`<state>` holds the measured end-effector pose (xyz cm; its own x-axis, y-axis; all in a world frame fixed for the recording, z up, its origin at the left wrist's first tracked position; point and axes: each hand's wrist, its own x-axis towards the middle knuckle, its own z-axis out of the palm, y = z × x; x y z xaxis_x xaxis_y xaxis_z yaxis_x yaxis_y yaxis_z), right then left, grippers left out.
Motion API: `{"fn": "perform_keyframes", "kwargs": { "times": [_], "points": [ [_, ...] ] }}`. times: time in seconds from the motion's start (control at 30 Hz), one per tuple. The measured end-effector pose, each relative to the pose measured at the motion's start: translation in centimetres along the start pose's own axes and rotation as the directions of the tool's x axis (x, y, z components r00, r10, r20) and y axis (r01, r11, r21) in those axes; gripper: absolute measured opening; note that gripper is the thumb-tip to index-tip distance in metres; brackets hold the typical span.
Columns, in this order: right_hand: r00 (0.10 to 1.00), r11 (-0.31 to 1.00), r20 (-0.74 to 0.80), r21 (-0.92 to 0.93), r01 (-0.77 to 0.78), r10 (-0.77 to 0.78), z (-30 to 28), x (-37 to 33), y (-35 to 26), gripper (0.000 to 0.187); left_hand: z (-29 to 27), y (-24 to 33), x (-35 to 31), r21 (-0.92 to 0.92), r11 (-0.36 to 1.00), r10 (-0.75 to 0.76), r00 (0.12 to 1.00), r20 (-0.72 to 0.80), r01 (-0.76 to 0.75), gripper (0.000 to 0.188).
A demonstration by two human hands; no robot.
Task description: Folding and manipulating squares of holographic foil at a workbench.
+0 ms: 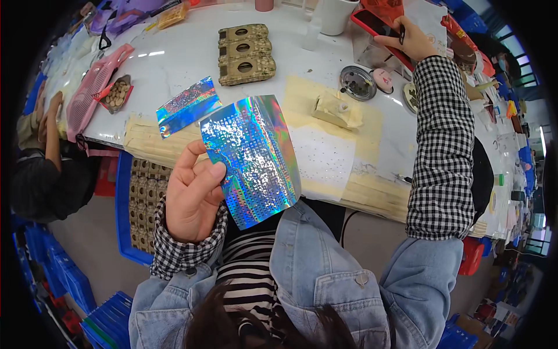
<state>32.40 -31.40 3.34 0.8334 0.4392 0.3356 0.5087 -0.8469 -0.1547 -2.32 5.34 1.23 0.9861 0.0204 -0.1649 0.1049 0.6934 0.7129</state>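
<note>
My left hand (195,195) pinches a shiny holographic sheet (253,157) by its left edge, thumb on top. Rows of small marks cover the sheet, which I hold tilted over the table's near edge. Just beyond it on the table lies a smaller holographic strip (187,107). At the far right my right hand (415,38) is closed round a phone in a red case (378,26). Three camouflage-patterned parts with round holes (245,55), like toy tank hulls, sit in a row at the back middle.
Yellowish tape (168,139) runs along the table edge. A taped block (337,112), a white dotted paper (322,163) and a round metal tin (357,83) lie right of centre. Below left is a blue crate (124,203) of camouflage parts. Another person's arm (53,134) is at left.
</note>
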Motion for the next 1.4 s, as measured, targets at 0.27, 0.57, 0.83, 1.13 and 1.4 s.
{"fn": "perform_keyframes", "kwargs": {
  "times": [0.27,0.57,0.83,1.13,1.4],
  "points": [
    [0.981,0.991,-0.147,-0.017,-0.134,0.130,-3.3,-2.2,-1.5,0.055,-0.1,-0.1,0.0,0.013,0.999,-0.044,0.999,0.022,0.043,0.033],
    [0.962,0.774,-0.142,0.625,-0.097,0.235,-9.2,-18.8,-14.5,0.008,-0.5,-2.1,0.4,0.142,0.964,-0.255,0.937,0.240,0.226,0.029],
    [0.954,-0.001,0.122,0.992,-0.127,0.276,-2.0,-26.0,-23.0,0.040,1.6,-3.7,1.1,0.199,0.924,-0.383,0.810,0.444,0.327,0.024],
    [0.867,0.106,-0.003,0.993,-0.058,0.498,-1.5,-23.6,-25.8,0.035,2.1,-3.2,1.2,0.176,0.935,-0.349,0.889,0.296,0.309,0.028],
    [0.826,0.212,-0.133,0.977,0.017,0.548,-0.8,-24.2,-25.7,0.033,1.7,-4.7,2.0,0.219,0.941,-0.314,0.908,0.276,0.259,0.027]
  ]
}}
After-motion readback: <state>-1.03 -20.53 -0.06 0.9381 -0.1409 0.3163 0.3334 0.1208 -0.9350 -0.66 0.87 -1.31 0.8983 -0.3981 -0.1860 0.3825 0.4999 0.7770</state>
